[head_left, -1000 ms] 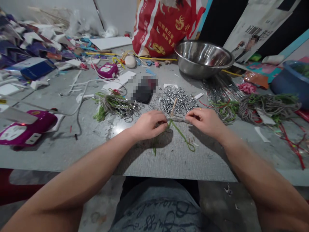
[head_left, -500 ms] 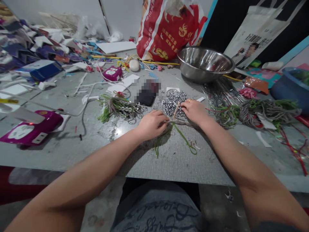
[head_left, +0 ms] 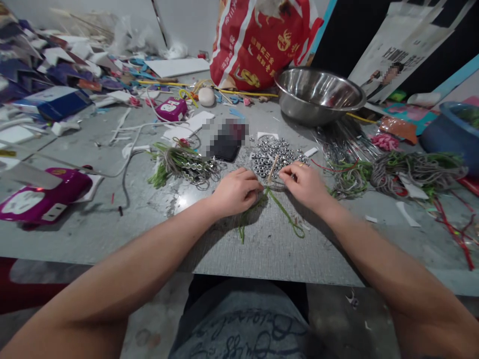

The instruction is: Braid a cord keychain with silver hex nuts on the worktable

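My left hand [head_left: 235, 191] rests on the grey table [head_left: 262, 249] with its fingers pinched on a green and grey cord [head_left: 284, 214], whose loose green ends trail toward me. My right hand [head_left: 304, 182] is close beside it, fingers curled and pinched at the cord's other end, right at the near edge of a pile of small silver nuts [head_left: 275, 154]. What the right fingertips hold is too small to make out. A thin wooden stick [head_left: 273, 168] stands among the nuts between my hands.
A bundle of cords with nuts on them [head_left: 183, 164] lies to the left and loose cords [head_left: 404, 169] to the right. Behind are a steel bowl [head_left: 318, 94], a red bag [head_left: 262, 40], a dark phone [head_left: 226, 142], a blue basin [head_left: 451, 132] and pink boxes [head_left: 41, 197].
My right hand reached forward into the nut pile half a second ago and has now drawn back to the cord beside my left hand, which stayed put.
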Demonstrator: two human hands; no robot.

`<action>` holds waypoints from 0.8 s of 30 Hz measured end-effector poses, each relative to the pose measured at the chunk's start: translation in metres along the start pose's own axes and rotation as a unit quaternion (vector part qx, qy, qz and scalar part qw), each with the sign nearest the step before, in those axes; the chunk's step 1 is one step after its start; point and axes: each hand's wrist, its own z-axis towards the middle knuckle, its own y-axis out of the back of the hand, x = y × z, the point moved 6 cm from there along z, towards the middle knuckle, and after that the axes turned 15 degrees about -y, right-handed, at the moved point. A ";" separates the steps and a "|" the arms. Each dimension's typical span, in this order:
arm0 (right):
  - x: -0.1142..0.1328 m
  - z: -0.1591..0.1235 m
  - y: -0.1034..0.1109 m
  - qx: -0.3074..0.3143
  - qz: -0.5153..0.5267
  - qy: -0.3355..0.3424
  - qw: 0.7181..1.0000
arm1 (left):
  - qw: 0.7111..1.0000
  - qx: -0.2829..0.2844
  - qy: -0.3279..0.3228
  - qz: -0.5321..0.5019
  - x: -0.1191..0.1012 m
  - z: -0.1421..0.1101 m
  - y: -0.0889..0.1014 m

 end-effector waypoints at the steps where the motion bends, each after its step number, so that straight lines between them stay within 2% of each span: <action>1: 0.002 -0.008 -0.003 0.023 0.042 -0.002 0.999 | 1.000 0.004 -0.009 0.000 -0.001 0.000 -0.001; 3: 0.006 -0.021 -0.011 0.058 0.085 0.003 0.995 | 1.000 0.012 -0.024 0.002 -0.004 0.001 -0.002; 5: 0.008 -0.030 -0.019 0.070 0.077 0.010 0.994 | 0.999 0.022 -0.034 0.006 -0.005 0.001 -0.005; 9: 0.010 -0.035 -0.027 0.054 0.004 0.049 0.997 | 0.998 0.046 -0.036 0.011 -0.003 0.001 -0.010; 13: 0.012 -0.036 -0.026 0.039 -0.011 0.085 0.996 | 0.998 0.058 -0.034 0.013 -0.001 0.001 -0.012; 24: 0.017 -0.037 -0.022 -0.024 -0.048 0.109 0.993 | 0.997 0.070 -0.026 0.008 0.000 0.002 -0.012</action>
